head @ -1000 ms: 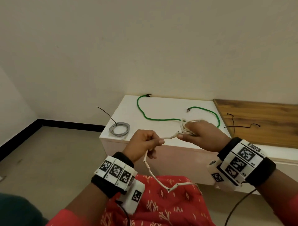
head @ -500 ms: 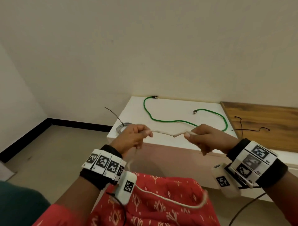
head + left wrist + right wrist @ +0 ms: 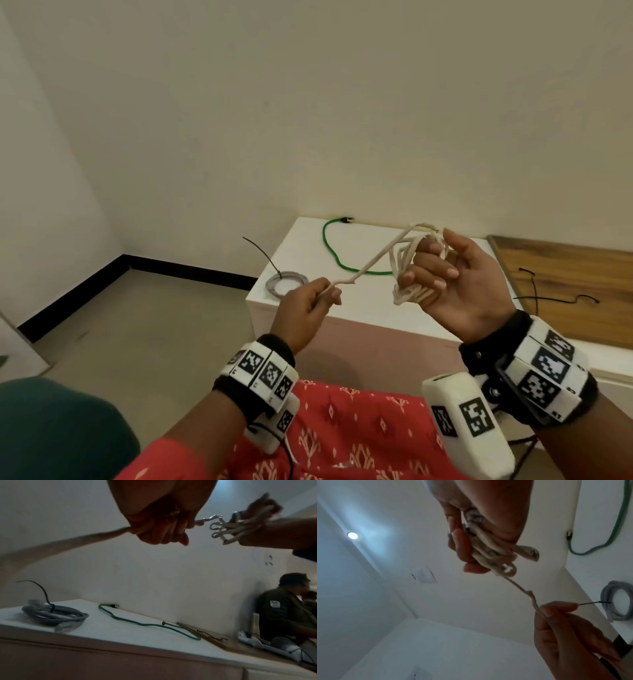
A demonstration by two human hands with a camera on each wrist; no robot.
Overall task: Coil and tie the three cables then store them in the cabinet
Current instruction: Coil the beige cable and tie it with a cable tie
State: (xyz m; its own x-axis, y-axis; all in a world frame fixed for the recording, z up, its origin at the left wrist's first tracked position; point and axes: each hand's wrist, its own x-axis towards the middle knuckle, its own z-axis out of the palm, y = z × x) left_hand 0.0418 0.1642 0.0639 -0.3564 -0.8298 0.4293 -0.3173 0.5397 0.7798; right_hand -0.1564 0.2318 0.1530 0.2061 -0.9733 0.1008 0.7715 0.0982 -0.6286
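A white cable (image 3: 373, 258) runs between both hands, above the front of the white cabinet (image 3: 308, 308). My right hand (image 3: 455, 284) is turned palm up and grips several loops of it (image 3: 489, 553). My left hand (image 3: 308, 305) pinches the loose strand (image 3: 106, 534) lower left of the loops; the rest trails toward my lap. A grey cable (image 3: 286, 282), coiled and bound with a black tie, lies on the cabinet's left corner (image 3: 53, 615). A green cable (image 3: 334, 255) lies uncoiled on the cabinet top (image 3: 147, 624).
Loose black ties (image 3: 548, 294) lie on a wooden board (image 3: 565, 270) right of the white top. Another person (image 3: 288, 609) sits far right in the left wrist view. A wall stands right behind the cabinet, and bare floor lies to its left.
My right hand has turned palm up and risen with more loops round it. My left hand has slid back along the strand, down and left.
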